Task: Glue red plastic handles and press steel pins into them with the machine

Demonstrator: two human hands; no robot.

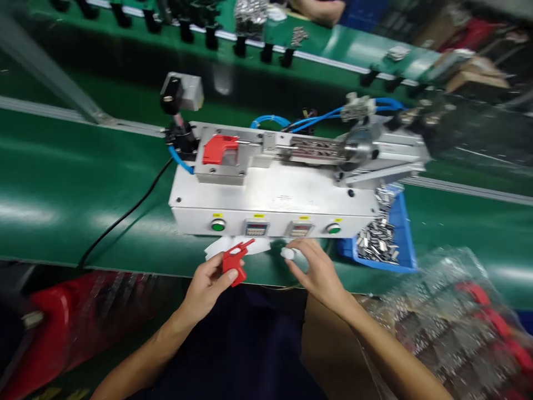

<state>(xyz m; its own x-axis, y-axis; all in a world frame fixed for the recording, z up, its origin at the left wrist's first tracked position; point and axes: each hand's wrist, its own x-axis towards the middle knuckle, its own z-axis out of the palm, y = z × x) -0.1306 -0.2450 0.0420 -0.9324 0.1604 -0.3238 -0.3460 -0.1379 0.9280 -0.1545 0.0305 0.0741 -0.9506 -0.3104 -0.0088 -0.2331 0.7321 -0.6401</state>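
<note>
My left hand [208, 286] is closed round a small red plastic part [234, 263] at the near edge of the green bench. My right hand [318, 272] pinches a small white piece [287, 253] just right of it. Both hands sit in front of a grey metal machine [275, 200] with two green buttons and two small displays on its front. A second red plastic part [219, 149] rests in the fixture on top of the machine, at its left. White paper [216, 248] lies under the machine's front edge, beside my left hand.
A blue tray [406, 239] of several small metal clips stands right of the machine. A clear plastic bag [453, 316] of red and metal parts lies at the lower right. Blue air hoses [316, 118] run behind the machine. A red bin [62, 328] sits lower left. Another person's arm [320, 8] shows at the far bench.
</note>
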